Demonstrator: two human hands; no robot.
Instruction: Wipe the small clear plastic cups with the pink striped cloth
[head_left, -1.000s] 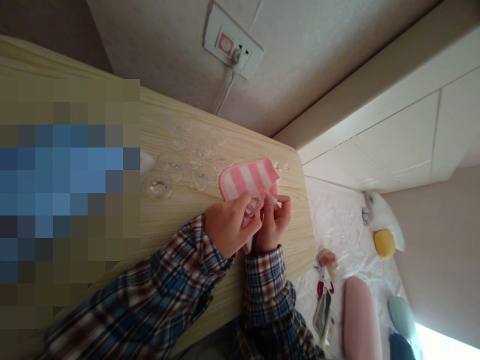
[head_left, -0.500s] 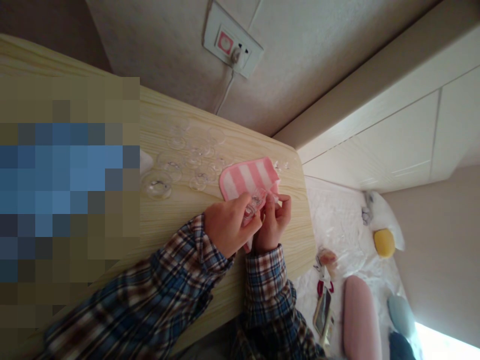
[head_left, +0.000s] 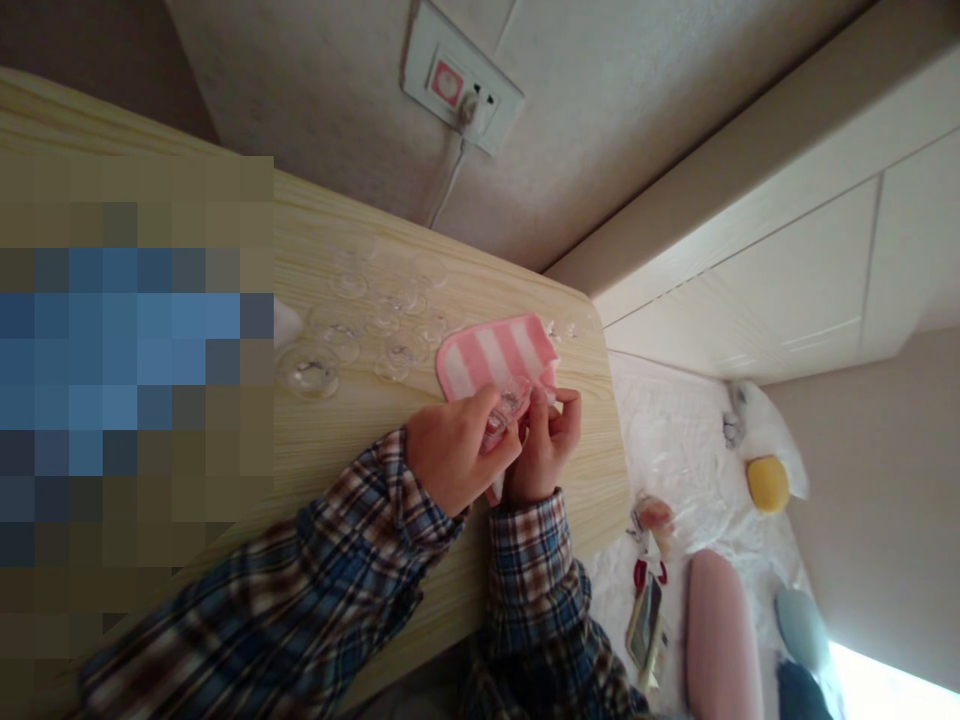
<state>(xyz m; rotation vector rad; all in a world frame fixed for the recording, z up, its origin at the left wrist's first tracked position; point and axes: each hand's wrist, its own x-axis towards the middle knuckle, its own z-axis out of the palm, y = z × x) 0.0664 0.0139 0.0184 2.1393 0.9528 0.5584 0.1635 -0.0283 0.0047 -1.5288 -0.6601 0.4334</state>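
A small clear plastic piece (head_left: 510, 400) is pinched between the thumb and fingers of my left hand (head_left: 454, 445), above a pink and white striped cloth (head_left: 495, 350). Close on its right, my right hand (head_left: 549, 440) has its thumb and fingertips pressed together at the piece's right end; what they pinch is too small to make out. The cloth lies on the wooden table (head_left: 592, 440), partly under both hands. Several clear round plastic pieces (head_left: 397, 355) are spread left of the cloth. Tiny clear bits (head_left: 562, 330) lie past its right corner.
A blurred-out block covers the left side. Behind the table is a wall with a socket (head_left: 461, 85) and a plugged-in white cable (head_left: 448, 185). Right of the table, a white-covered surface (head_left: 660, 420) holds red-handled scissors (head_left: 649, 574), a phone (head_left: 643, 625) and a pink cushion (head_left: 721, 635).
The view has shifted very slightly. Both hands keep nearly the same pose at the clear piece.
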